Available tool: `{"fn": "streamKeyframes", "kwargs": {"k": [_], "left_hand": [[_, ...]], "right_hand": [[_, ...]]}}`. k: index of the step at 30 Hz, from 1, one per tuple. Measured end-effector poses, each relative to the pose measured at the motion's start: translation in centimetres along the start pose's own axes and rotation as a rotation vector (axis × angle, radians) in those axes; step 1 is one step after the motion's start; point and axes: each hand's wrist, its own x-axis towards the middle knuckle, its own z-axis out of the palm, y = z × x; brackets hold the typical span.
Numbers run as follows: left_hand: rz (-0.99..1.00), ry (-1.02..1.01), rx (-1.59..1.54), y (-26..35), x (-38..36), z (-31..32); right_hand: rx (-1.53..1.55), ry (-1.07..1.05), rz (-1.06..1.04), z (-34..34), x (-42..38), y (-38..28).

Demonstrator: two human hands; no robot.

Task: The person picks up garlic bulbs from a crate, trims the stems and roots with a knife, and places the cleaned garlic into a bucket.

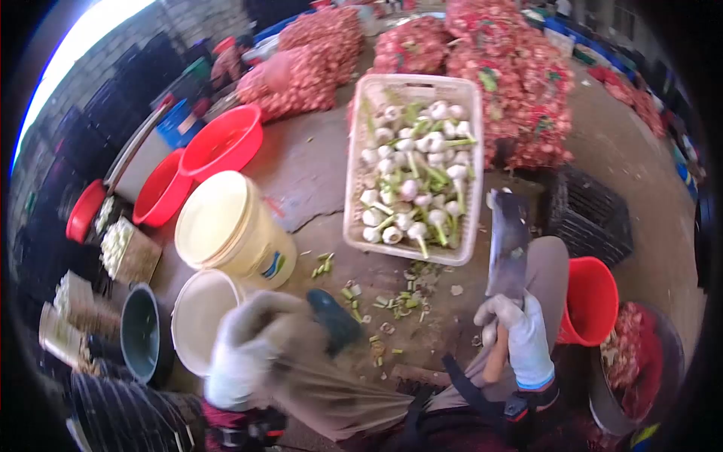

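Observation:
In a pale glove, my right hand [512, 331] grips a cleaver [509, 245] by its wooden handle, the broad blade pointing up and away from me. My left hand [260, 339], also gloved, hangs over my left thigh beside a white bucket [203, 320]. Motion smears its fingers, and I cannot make out whether anything is in them. Ahead of both hands, a pale plastic crate [354, 203] holds many garlic bulbs [422, 162] with short green stems. Cut stem pieces [399, 303] lie scattered on the floor below the crate.
A lidded cream bucket [260, 233] and red basins [222, 143] stand on the left. To the right are a black crate [591, 215], a red bucket [591, 301] and a tub [670, 369]. Full red mesh sacks [504, 83] fill the back.

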Motion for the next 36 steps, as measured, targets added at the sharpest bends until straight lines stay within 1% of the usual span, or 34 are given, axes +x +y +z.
{"fn": "streamKeyframes", "kwargs": {"k": [1, 2, 3, 4, 5, 6, 7, 9, 10, 11, 12, 13, 15, 16, 18, 19, 20, 21, 23, 24, 25, 27, 28, 30, 31, 32, 33, 34, 35, 36], "left_hand": [[-0.091, -0.086, -0.006, 0.3, 1.2, 1.8], [-0.151, -0.157, -0.012, 0.0, 2.8, 3.7], [0.033, -0.19, 0.093, -2.5, 5.1, 5.4], [0.038, -0.185, -0.013, -3.8, 6.9, 7.1], [0.019, -0.161, 0.013, -5.9, 9.3, 8.3], [0.02, -0.119, 0.073, -7.4, 11.7, 9.5], [0.059, -0.036, 0.154, -8.9, 13.9, 10.7], [0.148, 0.062, 0.376, -13.0, 18.4, 12.3], [0.15, 0.057, 0.377, -14.6, 20.3, 13.2], [0.194, 0.138, 0.483, -16.0, 22.3, 14.1], [0.235, 0.217, 0.594, -16.9, 24.2, 15.0], [0.231, 0.212, 0.604, -16.5, 26.2, 15.7], [-0.173, 0.286, 0.664, -15.3, 29.5, 17.2], [-0.1, 0.307, 0.674, -17.7, 31.4, 17.5], [-0.122, 0.292, 0.731, -19.4, 34.2, 18.3], [-0.122, 0.301, 0.759, -19.7, 34.6, 18.5], [-0.116, 0.328, 0.59, -19.2, 34.3, 18.3], [-0.117, 0.335, 0.4, -20.6, 34.7, 17.5], [-0.309, 0.226, -0.127, -19.3, 33.4, 15.4], [-0.36, 0.176, -0.301, -18.4, 32.2, 15.0], [-0.359, 0.151, -0.459, -18.5, 31.0, 14.8], [-0.41, 0.04, -0.637, -19.6, 29.1, 14.3], [-0.41, 0.027, -0.632, -20.0, 28.4, 14.6], [-0.44, 0.07, -0.883, -20.7, 27.5, 15.4], [-0.437, 0.069, -0.886, -20.2, 26.6, 16.0], [-0.379, -0.048, -0.861, -19.1, 25.0, 16.6], [-0.326, -0.163, -0.832, -17.9, 23.1, 17.0], [-0.359, -0.13, -0.591, -16.9, 21.0, 17.2], [-0.379, -0.19, -0.655, -17.5, 19.1, 16.8], [-0.333, -0.184, -0.653, -17.6, 17.3, 17.3]], "right_hand": [[0.012, 0.007, -0.034, 0.2, -0.1, -0.4], [0.024, 0.031, -0.129, 0.7, -0.4, -1.1], [0.023, 0.057, -0.134, 1.0, -0.7, -1.3], [0.051, 0.083, -0.035, 1.2, -0.6, -1.5], [0.083, 0.104, 0.057, 1.2, -0.1, -1.7], [0.142, 0.073, 0.064, 1.0, 0.8, -0.3], [0.124, 0.066, 0.094, 0.9, 1.9, 1.2], [0.094, 0.02, 0.111, 0.9, 4.3, 3.5], [0.126, 0.005, 0.146, 0.6, 5.5, 5.4], [0.158, -0.013, 0.179, 0.3, 6.9, 7.3], [0.171, -0.024, 0.221, -0.2, 8.3, 8.9], [0.143, -0.031, 0.267, -0.7, 9.5, 10.2], [0.163, 0.004, 0.317, -1.3, 11.5, 12.2], [0.191, 0.013, 0.334, -1.6, 12.1, 13.5], [0.091, 0.04, 0.376, -2.7, 12.8, 15.5], [0.1, 0.044, 0.397, -3.3, 12.8, 16.5], [0.051, 0.047, 0.435, -4.0, 12.8, 17.6], [0.006, 0.051, 0.465, -4.5, 12.6, 18.2], [0.062, 0.047, 0.458, -5.1, 12.7, 18.2], [0.104, 0.041, 0.451, -5.2, 12.6, 18.1], [0.114, 0.046, 0.442, -5.1, 12.7, 17.8], [0.155, 0.037, 0.405, -5.0, 12.6, 16.9], [0.169, 0.014, 0.366, -5.0, 12.4, 16.6], [0.161, 0.016, 0.354, -4.7, 11.8, 16.5], [0.149, 0.007, 0.352, -4.6, 11.5, 16.4], [0.149, 0.006, 0.356, -4.5, 11.2, 16.2], [0.094, -0.005, 0.286, -4.5, 11.0, 15.9], [0.037, -0.018, 0.216, -4.4, 10.9, 15.8], [-0.065, 0.004, 0.11, -4.2, 11.2, 16.8], [-0.223, 0.004, 0.052, -3.8, 11.0, 15.4]]}}
